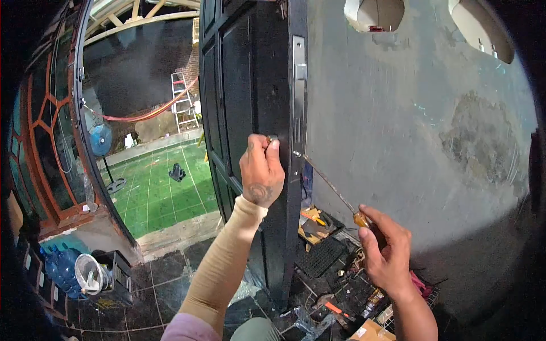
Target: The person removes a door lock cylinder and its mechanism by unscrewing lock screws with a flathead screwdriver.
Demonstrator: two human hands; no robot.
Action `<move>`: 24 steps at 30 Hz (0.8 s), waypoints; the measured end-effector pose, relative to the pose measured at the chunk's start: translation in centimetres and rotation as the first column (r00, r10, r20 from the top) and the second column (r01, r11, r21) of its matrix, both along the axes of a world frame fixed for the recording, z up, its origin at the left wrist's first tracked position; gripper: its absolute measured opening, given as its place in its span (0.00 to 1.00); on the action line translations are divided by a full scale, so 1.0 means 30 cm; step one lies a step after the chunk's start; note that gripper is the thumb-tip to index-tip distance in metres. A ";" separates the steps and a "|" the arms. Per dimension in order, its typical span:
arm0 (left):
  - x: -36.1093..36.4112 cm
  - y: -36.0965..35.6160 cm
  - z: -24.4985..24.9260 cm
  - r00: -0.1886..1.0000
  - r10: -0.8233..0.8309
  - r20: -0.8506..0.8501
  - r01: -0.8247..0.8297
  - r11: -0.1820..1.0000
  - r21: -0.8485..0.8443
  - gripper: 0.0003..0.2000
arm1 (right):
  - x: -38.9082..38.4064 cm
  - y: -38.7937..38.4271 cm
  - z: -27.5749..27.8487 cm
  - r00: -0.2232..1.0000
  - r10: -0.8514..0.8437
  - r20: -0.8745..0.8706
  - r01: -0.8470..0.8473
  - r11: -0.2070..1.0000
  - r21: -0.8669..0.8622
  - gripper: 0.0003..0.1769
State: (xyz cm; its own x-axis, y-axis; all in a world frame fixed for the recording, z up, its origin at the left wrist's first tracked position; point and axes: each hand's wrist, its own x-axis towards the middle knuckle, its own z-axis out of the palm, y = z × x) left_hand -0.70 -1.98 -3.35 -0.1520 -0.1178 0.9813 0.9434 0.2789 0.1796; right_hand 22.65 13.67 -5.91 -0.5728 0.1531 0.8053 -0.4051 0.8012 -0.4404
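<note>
A dark panelled door (230, 74) stands ajar, its edge turned towards me. A metal lock plate (298, 91) is set into that edge. My left hand (262, 170) is closed in a pinch on a small brass-coloured piece (270, 139) at the door face; its exact kind is hard to make out. In my right hand (389, 250) is a long screwdriver (333, 187) with an amber handle, gripped between thumb and fingers. Its shaft points up and left, with the tip at the door edge by the lower end of the lock plate.
Tools and scraps lie on the dark floor at lower right, with a black mat (321, 257) and an orange-handled tool (336, 308). A grey wall (387, 131) rises on the right. At left stand a black crate (116, 273) and blue water bottles (60, 267). Green tiles (162, 196) lie outside.
</note>
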 end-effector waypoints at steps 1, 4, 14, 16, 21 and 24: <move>0.006 -0.008 0.000 1.000 0.004 -0.003 -0.004 1.000 0.008 0.07 | 0.000 -0.009 0.007 1.000 -0.013 -0.011 0.013 1.000 0.005 0.17; 0.004 -0.033 -0.002 0.999 -0.013 0.045 0.011 0.999 0.030 0.08 | -0.004 -0.030 0.036 0.999 -0.022 -0.027 0.023 0.999 0.028 0.16; 0.004 -0.081 -0.006 0.996 -0.078 0.049 0.076 0.996 0.035 0.08 | 0.001 -0.127 0.037 0.997 -0.074 0.030 0.073 0.996 0.047 0.17; -0.009 -0.077 -0.011 0.997 -0.080 0.008 0.079 0.996 0.044 0.07 | 0.009 -0.139 0.042 0.995 -0.094 0.041 0.093 0.995 0.025 0.17; -0.007 -0.072 -0.006 0.992 -0.124 -0.002 0.124 0.990 0.067 0.07 | 0.014 -0.140 0.044 0.995 -0.096 0.039 0.094 0.995 0.036 0.16; -0.015 -0.075 -0.006 0.993 -0.118 -0.018 0.119 0.991 0.060 0.07 | 0.014 -0.148 0.043 0.994 -0.100 0.053 0.099 0.995 0.020 0.14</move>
